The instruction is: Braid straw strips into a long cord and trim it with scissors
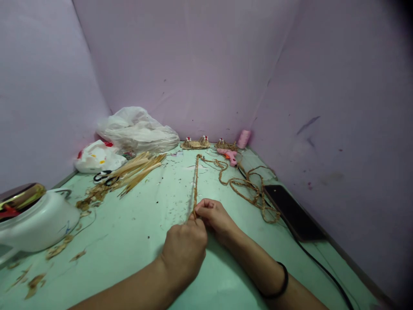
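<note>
Both my hands meet at the near end of a brown jute rope (pixel 195 181) that runs straight away from me on the green table (pixel 142 224). My left hand (pixel 184 249) is a closed fist pinching the rope end. Fingers of my right hand (pixel 214 216) curl on the same end, touching the left hand. The rope bends at the far end and trails back into a loose tangle (pixel 251 191) on the right. A black band sits on my right wrist (pixel 280 282).
A bundle of pale straw strips (pixel 135 170) and black scissors (pixel 105 176) lie left. Plastic bags (pixel 135 129) sit at the back left, a white pot (pixel 35 219) at the left edge. A pink glue gun (pixel 227 155), small woven pieces (pixel 195 143), pink spool (pixel 244 138), black phone (pixel 292 211) with cable.
</note>
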Tool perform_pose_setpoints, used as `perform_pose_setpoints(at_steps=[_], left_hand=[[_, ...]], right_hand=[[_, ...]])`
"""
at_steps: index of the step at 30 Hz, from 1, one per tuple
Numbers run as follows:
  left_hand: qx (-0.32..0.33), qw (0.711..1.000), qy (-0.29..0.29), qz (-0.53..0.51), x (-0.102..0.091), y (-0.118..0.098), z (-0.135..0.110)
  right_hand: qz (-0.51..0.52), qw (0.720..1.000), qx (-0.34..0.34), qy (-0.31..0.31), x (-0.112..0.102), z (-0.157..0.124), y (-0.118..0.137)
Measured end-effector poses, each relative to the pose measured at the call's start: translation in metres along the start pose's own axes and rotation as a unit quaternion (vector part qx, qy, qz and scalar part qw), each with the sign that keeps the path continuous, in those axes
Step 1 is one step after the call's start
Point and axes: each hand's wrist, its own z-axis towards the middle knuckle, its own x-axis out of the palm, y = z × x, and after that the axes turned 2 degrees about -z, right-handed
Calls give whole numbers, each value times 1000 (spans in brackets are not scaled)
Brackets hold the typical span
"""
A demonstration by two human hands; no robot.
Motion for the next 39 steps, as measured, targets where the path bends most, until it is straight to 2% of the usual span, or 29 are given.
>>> perform_pose_setpoints(at_steps=[3,6,8,9,11,13,14,15,17,19,21,23,25,27,30,34,36,39], left_hand=[[36,998,19,-53,-2,1,-1],[37,983,-21,-178,-18,19,10],[-48,954,-99,-278,-29,35,23],[-96,929,-111,-339,-32,43,29],[-150,861,7,-486,-32,53,41],[-135,789,143,-583,-25,57,48],[-125,762,184,-608,-20,57,50],[-121,747,205,-620,-16,57,52],[-139,749,206,-615,-11,55,53],[-165,773,196,-580,-11,54,55],[-178,800,189,-541,-11,53,56],[-170,813,179,-527,-10,53,57],[-149,815,157,-538,-4,52,57],[-124,816,126,-550,6,51,56],[-111,818,92,-557,17,50,54],[-153,815,94,-552,13,45,51],[-177,811,108,-547,6,43,51],[-180,793,133,-567,-1,43,52]], right_hand=[[3,1000,20,7,-2,-1,0],[8,999,29,22,-5,-1,1],[10,999,33,41,-7,-1,3],[5,998,35,46,-7,-1,3],[-9,998,38,52,-7,0,3],[-6,998,19,59,-6,1,2],[-7,998,6,64,-6,2,1],[-15,998,-9,68,-7,3,0],[-65,994,-41,72,-9,6,-2],[-164,980,-94,66,-13,7,-3],[-291,940,-170,53,-18,6,-2],[-402,886,-229,32,-21,3,-1],[-461,853,-244,12,-21,-1,0],[-480,848,-223,-15,-20,-4,1],[-481,861,-152,-62,-17,-5,2],[-438,895,-56,-63,-15,-7,2],[-435,896,-71,-51,-11,-11,1],[-484,860,-158,-32,-3,-21,-2]])
